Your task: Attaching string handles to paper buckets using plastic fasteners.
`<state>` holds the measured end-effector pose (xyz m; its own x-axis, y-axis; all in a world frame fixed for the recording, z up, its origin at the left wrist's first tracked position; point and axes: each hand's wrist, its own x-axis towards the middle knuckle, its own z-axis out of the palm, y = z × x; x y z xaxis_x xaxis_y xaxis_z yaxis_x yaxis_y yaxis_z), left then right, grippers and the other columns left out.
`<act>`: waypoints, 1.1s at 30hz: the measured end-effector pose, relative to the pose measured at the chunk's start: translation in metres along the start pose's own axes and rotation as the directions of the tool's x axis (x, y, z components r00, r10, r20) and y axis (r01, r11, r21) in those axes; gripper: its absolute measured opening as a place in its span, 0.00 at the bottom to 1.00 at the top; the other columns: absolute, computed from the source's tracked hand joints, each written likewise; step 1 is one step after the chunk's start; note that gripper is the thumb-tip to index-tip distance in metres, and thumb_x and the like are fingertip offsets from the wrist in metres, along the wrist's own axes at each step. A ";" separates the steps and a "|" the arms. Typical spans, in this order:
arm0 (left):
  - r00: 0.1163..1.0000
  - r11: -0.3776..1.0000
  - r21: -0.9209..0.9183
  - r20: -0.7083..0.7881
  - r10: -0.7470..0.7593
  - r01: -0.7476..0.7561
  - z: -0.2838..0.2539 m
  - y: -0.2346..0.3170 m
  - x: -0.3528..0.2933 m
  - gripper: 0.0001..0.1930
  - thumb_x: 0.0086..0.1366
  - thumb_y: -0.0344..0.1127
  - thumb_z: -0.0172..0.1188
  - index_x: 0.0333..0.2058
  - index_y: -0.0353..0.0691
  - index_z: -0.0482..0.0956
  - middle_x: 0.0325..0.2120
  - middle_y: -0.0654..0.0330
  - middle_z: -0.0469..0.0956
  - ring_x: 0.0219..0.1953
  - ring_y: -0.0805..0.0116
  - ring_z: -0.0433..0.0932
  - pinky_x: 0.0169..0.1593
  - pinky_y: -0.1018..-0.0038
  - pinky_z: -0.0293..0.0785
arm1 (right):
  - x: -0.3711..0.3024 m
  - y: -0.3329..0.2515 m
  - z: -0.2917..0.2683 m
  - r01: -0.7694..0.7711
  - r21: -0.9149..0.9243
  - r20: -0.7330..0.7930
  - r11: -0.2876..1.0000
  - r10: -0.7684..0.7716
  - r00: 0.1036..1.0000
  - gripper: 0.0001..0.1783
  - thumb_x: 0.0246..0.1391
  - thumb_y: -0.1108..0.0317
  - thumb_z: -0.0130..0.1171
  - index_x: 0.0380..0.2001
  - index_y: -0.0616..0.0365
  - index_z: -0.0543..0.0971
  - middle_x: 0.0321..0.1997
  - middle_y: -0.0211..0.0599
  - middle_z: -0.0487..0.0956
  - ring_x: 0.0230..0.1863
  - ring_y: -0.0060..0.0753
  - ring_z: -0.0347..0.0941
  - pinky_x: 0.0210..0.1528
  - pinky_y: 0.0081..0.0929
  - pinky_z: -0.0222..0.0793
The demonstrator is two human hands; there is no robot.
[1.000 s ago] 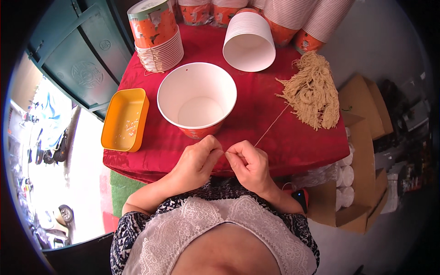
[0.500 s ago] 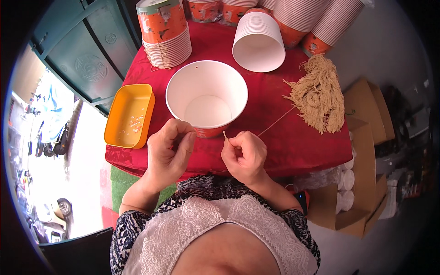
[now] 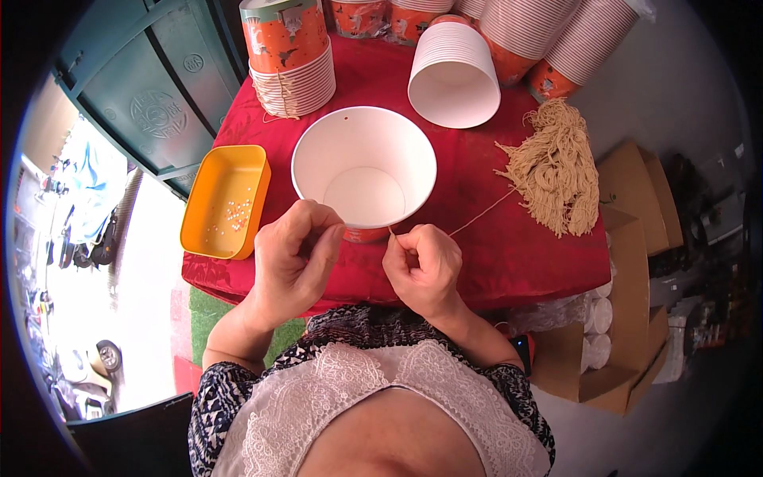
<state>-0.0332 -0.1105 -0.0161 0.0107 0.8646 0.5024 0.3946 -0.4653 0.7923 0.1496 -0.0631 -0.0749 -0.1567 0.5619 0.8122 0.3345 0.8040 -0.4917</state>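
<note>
A large white-lined paper tub [image 3: 307, 168] with an orange outside stands upright in front of me, with a small hole near its far rim. My left hand [image 3: 296, 258] is closed in a pinch just before the tub's near left rim; what it holds, if anything, is too small to make out. Close to the near rim, my right hand [image 3: 423, 266] pinches a tan cord [image 3: 486, 213], whose short end sticks up past the fingertips. That cord runs back to a loose bundle of tan strings [image 3: 553, 171] on the right.
A yellow tray [image 3: 187, 215] with small pale beads sits left on the red-covered table [image 3: 509, 266]. Behind the tub are a tub lying on its side [image 3: 453, 79] and a tub stack with tan strings [image 3: 292, 67]. Several more stacks line the back; a cardboard box [image 3: 632, 318] stands right.
My left hand has risen slightly. The cord end above my right fingertips shows a little thinner. Both hands stay pinched, and the whole view has shifted slightly.
</note>
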 end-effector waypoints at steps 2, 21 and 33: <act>0.999 0.997 0.068 0.030 0.031 -0.033 -0.004 0.006 0.009 0.04 0.63 0.18 0.57 0.34 0.33 0.74 0.22 0.59 0.73 0.21 0.74 0.74 0.25 0.79 0.67 | 0.001 0.001 0.001 0.014 0.000 -0.004 1.000 -0.014 1.000 0.13 0.44 0.84 0.64 0.22 0.59 0.70 0.16 0.35 0.68 0.15 0.35 0.67 0.18 0.31 0.60; 0.612 0.965 0.081 0.785 0.091 -0.248 0.009 -0.025 0.103 0.06 0.61 0.29 0.58 0.29 0.33 0.81 0.24 0.50 0.80 0.29 0.52 0.79 0.36 0.63 0.72 | 0.000 0.018 0.006 0.017 -0.030 -0.010 0.999 -0.017 1.000 0.10 0.46 0.81 0.64 0.27 0.58 0.72 0.21 0.39 0.72 0.20 0.45 0.71 0.23 0.39 0.66; 0.860 0.971 0.240 0.500 -0.102 -0.025 0.036 -0.011 0.102 0.06 0.62 0.28 0.60 0.31 0.30 0.77 0.24 0.56 0.78 0.27 0.70 0.75 0.32 0.72 0.70 | 0.031 0.037 -0.042 -0.327 0.085 0.139 0.941 0.314 0.939 0.04 0.55 0.77 0.62 0.30 0.65 0.76 0.28 0.45 0.79 0.25 0.37 0.77 0.27 0.30 0.71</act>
<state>-0.0034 -0.0109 0.0142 0.4284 0.8858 0.1785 0.6029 -0.4274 0.6737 0.1964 -0.0248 -0.0546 -0.1709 0.8074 0.5647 0.2871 0.5891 -0.7553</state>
